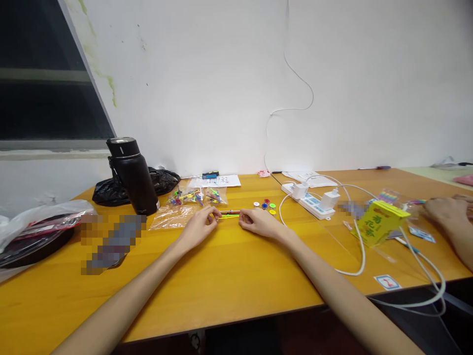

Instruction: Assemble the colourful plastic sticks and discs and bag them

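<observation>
Thin coloured sticks (229, 214), dark red and yellow-green, lie across the gap between my two hands on the table. At their left end, my left hand (201, 226) has its thumb and fingers pinched together. Opposite it, my right hand (260, 222) is closed with curled fingers at the right end. What sits inside either pinch is too small to make out. Just beyond my right hand is a group of small round discs (266, 203) in white, red, blue, green and yellow. Clear bags of small colourful plastic pieces (192, 196) lie behind my left hand.
A black bottle (133, 182) and a blurred-out object (116, 244) are to the left. On the right, a white power strip (312, 203) trails cables near a yellow-green box (380, 224). Another person's hand (445, 212) rests at the far right. The table's front edge (221, 323) is close.
</observation>
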The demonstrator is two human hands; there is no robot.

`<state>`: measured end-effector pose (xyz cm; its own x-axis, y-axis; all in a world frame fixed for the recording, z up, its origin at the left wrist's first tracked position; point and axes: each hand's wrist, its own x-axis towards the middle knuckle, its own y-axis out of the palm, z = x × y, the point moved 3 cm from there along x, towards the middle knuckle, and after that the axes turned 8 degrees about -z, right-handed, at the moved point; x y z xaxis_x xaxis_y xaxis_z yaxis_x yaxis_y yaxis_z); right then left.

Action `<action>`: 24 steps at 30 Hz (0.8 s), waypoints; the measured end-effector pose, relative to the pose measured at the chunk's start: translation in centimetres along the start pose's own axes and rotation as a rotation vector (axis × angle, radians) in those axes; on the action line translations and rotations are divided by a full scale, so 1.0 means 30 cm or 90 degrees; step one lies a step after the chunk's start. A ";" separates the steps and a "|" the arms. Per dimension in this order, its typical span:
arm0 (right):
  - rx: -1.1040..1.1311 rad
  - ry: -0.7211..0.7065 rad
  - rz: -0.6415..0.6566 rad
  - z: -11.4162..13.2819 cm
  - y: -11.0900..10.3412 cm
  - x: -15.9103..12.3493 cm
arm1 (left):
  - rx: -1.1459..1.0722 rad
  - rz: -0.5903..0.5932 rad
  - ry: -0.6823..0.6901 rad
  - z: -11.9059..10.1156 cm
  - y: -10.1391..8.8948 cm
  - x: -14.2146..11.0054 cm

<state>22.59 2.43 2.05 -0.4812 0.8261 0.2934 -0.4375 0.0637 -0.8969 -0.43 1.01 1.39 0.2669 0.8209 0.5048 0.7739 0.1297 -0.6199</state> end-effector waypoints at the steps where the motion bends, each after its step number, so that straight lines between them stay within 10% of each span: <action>1: 0.003 0.001 0.000 0.001 0.000 0.000 | -0.003 0.006 -0.002 0.000 0.001 -0.001; 24: -0.002 0.011 -0.002 0.011 -0.006 -0.005 | 0.002 0.140 0.028 -0.014 0.016 -0.023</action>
<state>22.49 2.12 2.28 -0.4659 0.8358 0.2906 -0.4362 0.0688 -0.8972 0.00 0.28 0.99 0.4535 0.8049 0.3827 0.6925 -0.0479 -0.7198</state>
